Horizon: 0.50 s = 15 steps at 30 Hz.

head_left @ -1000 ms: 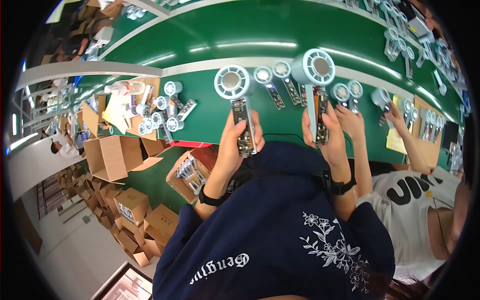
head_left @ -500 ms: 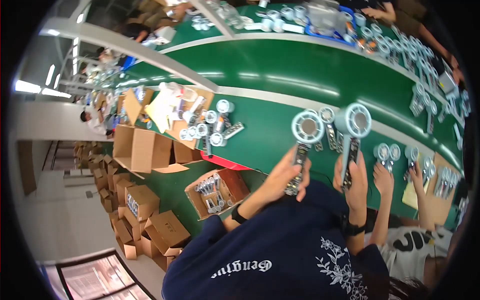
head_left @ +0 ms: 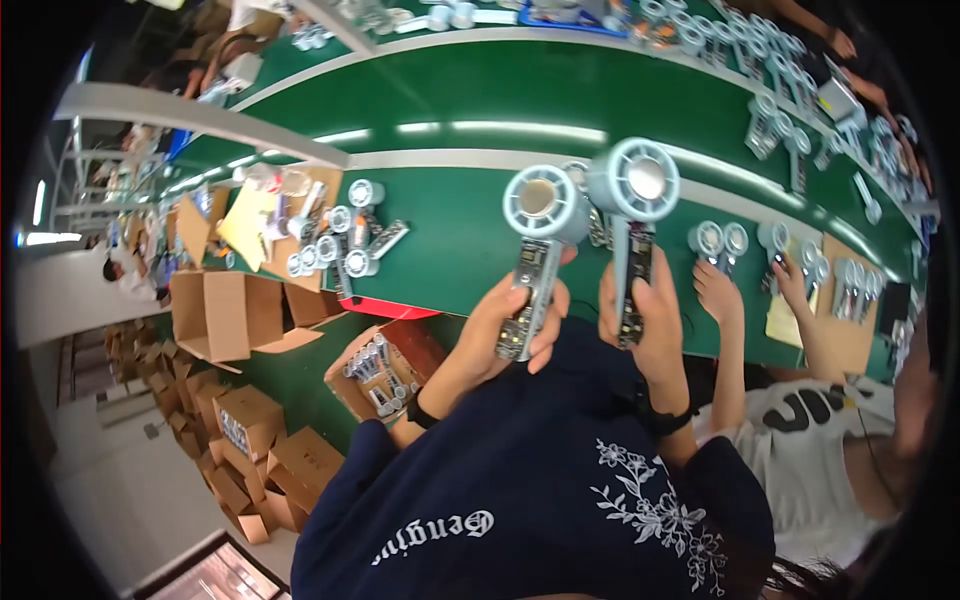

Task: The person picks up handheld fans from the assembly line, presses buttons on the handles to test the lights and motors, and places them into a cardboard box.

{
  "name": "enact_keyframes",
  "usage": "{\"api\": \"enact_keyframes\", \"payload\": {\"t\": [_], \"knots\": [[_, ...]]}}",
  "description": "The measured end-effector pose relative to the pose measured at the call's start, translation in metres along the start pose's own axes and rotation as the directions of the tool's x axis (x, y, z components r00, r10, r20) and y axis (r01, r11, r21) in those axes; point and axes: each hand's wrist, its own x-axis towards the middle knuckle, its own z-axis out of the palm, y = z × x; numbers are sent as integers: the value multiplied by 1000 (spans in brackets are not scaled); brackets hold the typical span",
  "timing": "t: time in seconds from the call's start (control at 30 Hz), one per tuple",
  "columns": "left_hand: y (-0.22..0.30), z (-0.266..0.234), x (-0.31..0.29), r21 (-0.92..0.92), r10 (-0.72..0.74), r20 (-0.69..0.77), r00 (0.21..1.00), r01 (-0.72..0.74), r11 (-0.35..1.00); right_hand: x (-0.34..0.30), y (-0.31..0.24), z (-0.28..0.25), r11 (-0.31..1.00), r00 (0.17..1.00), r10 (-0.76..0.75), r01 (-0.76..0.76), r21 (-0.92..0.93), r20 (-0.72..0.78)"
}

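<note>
My left hand point(head_left: 478, 342) is wrapped round the handle of a light blue handheld fan point(head_left: 540, 200). My right hand point(head_left: 658, 325) grips a second light blue handheld fan point(head_left: 636, 178) close beside it. Both stand upright above the green bench, round heads up, with the circuit boards in their handles exposed. The two heads nearly touch in the picture. Behind them another small fan point(head_left: 597, 228) on the bench is mostly hidden.
Left on the bench lies a cluster of fans point(head_left: 362, 262) beside cardboard point(head_left: 325, 190). An open carton point(head_left: 345, 372) of fan parts sits below the bench's left side. At right, a co-worker's hands point(head_left: 722, 298) handle more fans. White rails point(head_left: 430, 158) cross the bench.
Both fans look larger now, held nearer to me, and the left one leans a little more. The whole view has shifted, so the bench and cartons appear further left and the bench higher.
</note>
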Motion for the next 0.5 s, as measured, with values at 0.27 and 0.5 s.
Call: {"api": "enact_keyframes", "payload": {"t": [0.27,0.5], "knots": [[-11,11,13,97,92,30,995,-95,991,-9,-1,2,990,1000,-29,27,-139,-11],[-15,13,18,179,168,68,983,-178,968,-14,1,3,994,998,-59,57,-91,-15]]}}
